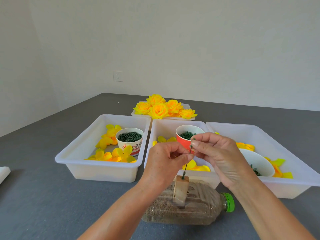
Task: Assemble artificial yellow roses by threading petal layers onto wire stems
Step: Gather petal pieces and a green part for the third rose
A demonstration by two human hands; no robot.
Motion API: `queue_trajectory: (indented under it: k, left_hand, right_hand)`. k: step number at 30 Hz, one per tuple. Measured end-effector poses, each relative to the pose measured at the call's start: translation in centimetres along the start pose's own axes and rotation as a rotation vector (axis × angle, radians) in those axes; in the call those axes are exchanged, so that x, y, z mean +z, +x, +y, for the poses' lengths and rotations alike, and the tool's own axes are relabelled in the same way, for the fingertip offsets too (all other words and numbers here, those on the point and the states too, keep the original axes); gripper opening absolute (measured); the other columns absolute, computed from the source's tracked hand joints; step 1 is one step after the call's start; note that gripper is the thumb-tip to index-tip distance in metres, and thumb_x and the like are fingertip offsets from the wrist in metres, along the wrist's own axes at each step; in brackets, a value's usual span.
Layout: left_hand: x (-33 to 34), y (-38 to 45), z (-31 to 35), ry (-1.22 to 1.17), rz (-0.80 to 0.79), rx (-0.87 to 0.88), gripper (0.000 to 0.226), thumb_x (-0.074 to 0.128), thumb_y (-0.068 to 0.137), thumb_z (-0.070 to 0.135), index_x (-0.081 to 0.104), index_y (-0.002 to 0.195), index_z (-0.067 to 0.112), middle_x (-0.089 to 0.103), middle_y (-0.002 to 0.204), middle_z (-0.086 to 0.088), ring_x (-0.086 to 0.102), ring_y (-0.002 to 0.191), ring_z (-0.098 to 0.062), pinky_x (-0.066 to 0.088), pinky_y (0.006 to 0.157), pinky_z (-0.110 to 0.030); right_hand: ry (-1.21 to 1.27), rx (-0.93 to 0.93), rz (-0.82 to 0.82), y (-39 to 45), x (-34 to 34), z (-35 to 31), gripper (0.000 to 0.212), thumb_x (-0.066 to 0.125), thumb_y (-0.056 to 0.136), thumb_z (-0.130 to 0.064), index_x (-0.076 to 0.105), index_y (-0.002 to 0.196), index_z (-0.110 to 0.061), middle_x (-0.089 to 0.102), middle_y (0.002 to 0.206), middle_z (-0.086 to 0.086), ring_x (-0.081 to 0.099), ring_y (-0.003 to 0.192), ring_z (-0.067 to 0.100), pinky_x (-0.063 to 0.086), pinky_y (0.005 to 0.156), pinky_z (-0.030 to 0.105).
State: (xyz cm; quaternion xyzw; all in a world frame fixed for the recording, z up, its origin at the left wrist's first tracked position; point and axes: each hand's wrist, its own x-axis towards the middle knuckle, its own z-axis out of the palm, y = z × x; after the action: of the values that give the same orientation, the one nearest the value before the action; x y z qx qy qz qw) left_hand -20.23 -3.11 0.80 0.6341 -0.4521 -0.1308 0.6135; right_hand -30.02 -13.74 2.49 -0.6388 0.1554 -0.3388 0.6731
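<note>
Far left edge: a white object (pixel 4 173) is cut off by the frame; what it is cannot be told.
Left tray (pixel 76 151): loose yellow petals (pixel 110 154) lie around a paper cup (pixel 129 140) of dark green pieces, likely sorted for quick reach.
Finished roses (pixel 160 108): heaped on a shallow white tray at the back, well clear of the working area.
Left hand (pixel 166 160): fingertips pinched together beside the wire; whether a petal layer is held there cannot be told.
Wire stem (pixel 187 161): stands nearly upright, slightly tilted, in a wooden block (pixel 181 189), which seems to serve as a jig freeing both hands.
Bottle (pixel 187 207): lies on its side, filled with grainy matter, green cap to the right; the block rises from it, the weight probably steadying the stem.
Middle tray (pixel 155 135): red cup (pixel 183 141) of green rings, petals beside it.
Right hand (pixel 216 153): thumb and forefinger nip a small green piece at the wire's tip, apparently to thread it down.
Right tray (pixel 277 144): white bowl (pixel 258 163), more petals.
</note>
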Motion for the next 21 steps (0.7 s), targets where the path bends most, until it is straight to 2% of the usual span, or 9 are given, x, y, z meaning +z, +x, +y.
queue_trajectory:
  k: [1,3,5,10,13,15,21]
  left_hand:
    - [0.0,0.0,0.0,0.003,0.004,0.002,0.025,0.072,0.079,0.010,0.063,0.060,0.024,0.054,0.047,0.014,0.046,0.050,-0.003,0.040,0.051,-0.014]
    - [0.0,0.0,-0.1,0.010,0.014,0.009,0.027,0.071,0.080,0.010,0.062,0.059,0.024,0.053,0.047,0.013,0.046,0.050,-0.005,0.040,0.051,-0.015]
    - [0.0,0.1,-0.1,0.018,0.012,0.014,0.026,0.071,0.080,0.011,0.062,0.059,0.023,0.053,0.047,0.013,0.046,0.050,-0.004,0.039,0.050,-0.015]
    - [-0.2,-0.5,-0.4,0.043,-0.004,-0.031,0.018,0.075,0.074,0.006,0.067,0.069,0.021,0.059,0.055,0.013,0.044,0.051,-0.001,0.038,0.051,-0.011]
    - [-0.5,-0.7,-0.7,0.057,0.030,-0.064,0.021,0.073,0.076,0.007,0.067,0.075,0.027,0.064,0.065,0.010,0.050,0.057,-0.005,0.043,0.054,-0.014]
    - [-0.8,-0.7,-0.8,0.050,0.038,-0.074,0.020,0.071,0.079,0.008,0.067,0.075,0.027,0.064,0.064,0.012,0.052,0.059,-0.006,0.044,0.055,-0.016]
    - [-1.1,-1.1,-1.1,-0.003,0.015,-0.087,0.017,0.065,0.086,0.011,0.070,0.074,0.024,0.066,0.061,0.013,0.056,0.053,-0.001,0.042,0.052,-0.012]
  right_hand:
    - [-0.087,-0.081,-0.004,-0.1,0.0,-0.2,0.011,0.076,0.061,-0.010,0.074,0.068,-0.017,0.072,0.070,0.003,0.064,0.064,0.012,0.055,0.063,0.020]
    - [-0.308,-0.241,-0.028,-0.3,0.0,-0.3,0.023,0.075,0.069,0.002,0.072,0.071,-0.021,0.072,0.070,-0.001,0.065,0.064,0.006,0.053,0.064,0.016]
    - [-0.436,-0.304,-0.048,-0.6,-0.1,-0.1,0.025,0.074,0.073,0.003,0.070,0.073,-0.022,0.072,0.070,-0.003,0.064,0.063,0.004,0.052,0.064,0.016]
    - [-0.370,-0.233,-0.054,-0.8,-0.3,0.4,0.024,0.075,0.071,0.003,0.071,0.074,-0.020,0.071,0.070,-0.002,0.064,0.064,0.005,0.053,0.062,0.018]
    - [-0.364,-0.184,-0.052,-0.8,-0.4,0.6,0.022,0.077,0.070,-0.001,0.071,0.079,-0.020,0.071,0.070,-0.002,0.064,0.066,0.005,0.052,0.062,0.017]
    - [-0.363,-0.154,-0.050,-0.9,-0.4,0.8,0.024,0.077,0.070,-0.002,0.070,0.084,-0.021,0.071,0.070,-0.002,0.064,0.066,0.006,0.052,0.063,0.016]
    - [-0.356,-0.115,-0.105,-1.5,-0.2,2.0,0.018,0.075,0.070,0.002,0.071,0.072,-0.015,0.071,0.069,0.001,0.062,0.064,0.007,0.052,0.064,0.018]
